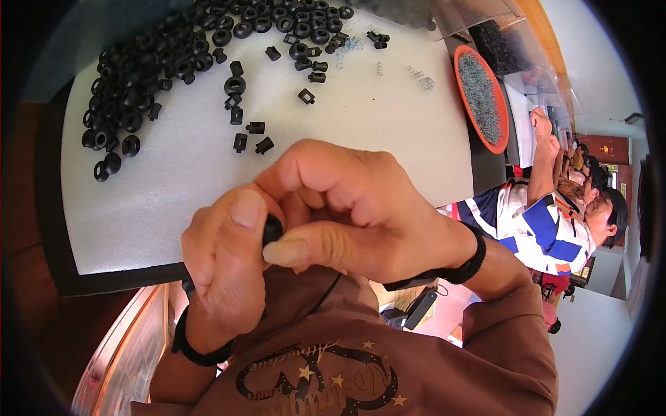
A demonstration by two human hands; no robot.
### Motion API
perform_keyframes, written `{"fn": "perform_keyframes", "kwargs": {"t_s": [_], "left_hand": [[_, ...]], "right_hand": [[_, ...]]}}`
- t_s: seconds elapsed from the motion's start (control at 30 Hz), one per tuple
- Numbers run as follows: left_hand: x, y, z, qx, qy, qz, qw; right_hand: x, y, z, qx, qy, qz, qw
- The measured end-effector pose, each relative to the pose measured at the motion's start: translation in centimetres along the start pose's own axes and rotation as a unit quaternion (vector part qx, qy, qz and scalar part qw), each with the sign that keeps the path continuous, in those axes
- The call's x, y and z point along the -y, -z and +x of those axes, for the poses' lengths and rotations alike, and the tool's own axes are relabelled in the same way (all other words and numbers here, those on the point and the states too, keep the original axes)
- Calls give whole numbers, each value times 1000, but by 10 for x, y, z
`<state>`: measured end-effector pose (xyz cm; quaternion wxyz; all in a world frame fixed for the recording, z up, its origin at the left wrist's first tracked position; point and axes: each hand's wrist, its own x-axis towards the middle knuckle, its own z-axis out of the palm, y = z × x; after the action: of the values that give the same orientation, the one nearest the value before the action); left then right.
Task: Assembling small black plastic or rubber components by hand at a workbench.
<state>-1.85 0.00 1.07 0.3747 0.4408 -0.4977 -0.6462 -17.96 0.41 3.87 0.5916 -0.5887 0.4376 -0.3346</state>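
Observation:
Both my hands meet close to my chest, over the near edge of a white foam mat (pixel 388 132). My left hand (pixel 225 267) and my right hand (pixel 347 208) pinch one small black rounded plastic part (pixel 272 228) between thumbs and fingers. Most of the part is hidden by my fingers. A heap of black ring-shaped parts (pixel 159 66) lies at the far left of the mat. Several small black plug pieces (pixel 250 128) are scattered just beyond my hands.
A few small metal springs (pixel 422 78) lie on the mat's far right. An orange dish of grey springs (pixel 482 97) sits beyond its right edge. Clear plastic bags (pixel 527 55) lie further right. Other people (pixel 555 222) sit along the bench to my right.

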Motion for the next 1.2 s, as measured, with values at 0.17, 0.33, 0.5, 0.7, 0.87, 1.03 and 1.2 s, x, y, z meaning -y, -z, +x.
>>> {"fn": "perform_keyframes", "kwargs": {"t_s": [0.17, 0.33, 0.5, 0.7, 0.87, 1.03, 1.2], "left_hand": [[6, 3, 1, 18, -1, -7, 1000], [0, -1, -1, 3, -25, -6, 1000], [11, 4, 1, 20, -27, -92, 995], [14, 6, 3, 46, -52, -128, 989], [16, 8, 5, 71, -64, -167, 981], [17, 5, 4, 65, -71, -219, 971], [16, 5, 5, 65, -80, -224, 969]], "right_hand": [[-1, 2, -1, 6, 1, 0, 1000], [2, -6, -11, -76, 41, -59, 995], [-4, -14, -13, -103, 138, -164, 971], [1, -17, -15, -108, 210, -309, 921], [4, -21, -15, -126, 235, -366, 892], [8, -23, -17, -144, 214, -320, 912], [5, -22, -15, -145, 220, -266, 927]]}}
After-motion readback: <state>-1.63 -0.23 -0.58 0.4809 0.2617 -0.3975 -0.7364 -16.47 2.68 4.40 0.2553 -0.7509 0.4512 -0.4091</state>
